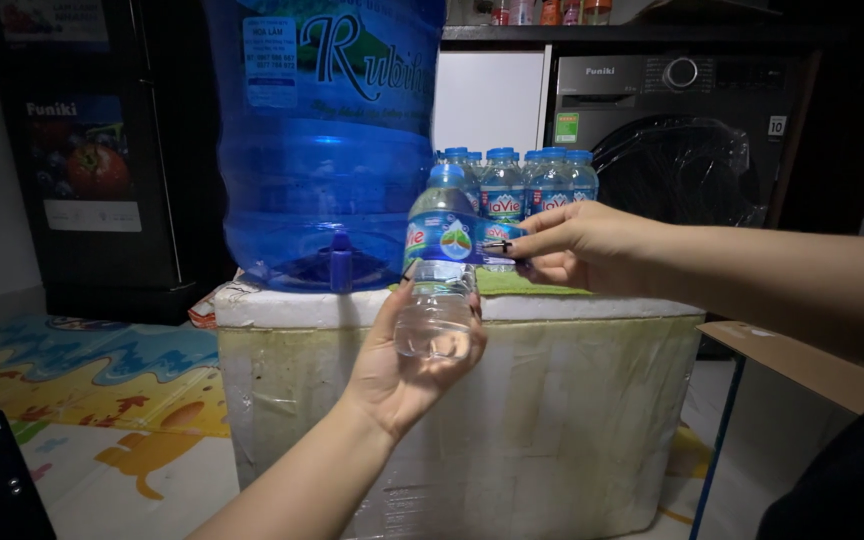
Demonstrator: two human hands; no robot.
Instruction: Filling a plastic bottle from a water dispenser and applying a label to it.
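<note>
My left hand (407, 365) holds a small clear plastic water bottle (439, 265) upright from below, fingers wrapped round its lower half. The bottle has a blue cap and a blue and green label. My right hand (577, 245) reaches in from the right and pinches the edge of that label with a small dark item between thumb and fingers. Both hands hover in front of a white foam box (572, 400).
A large blue water jug with a tap (327, 140) stands on the foam box, beside several small bottles (522, 185). Behind are a dark fridge (92, 150) and a washing machine (682, 130). A colourful play mat (82, 390) covers the floor; a cardboard edge (802, 365) is right.
</note>
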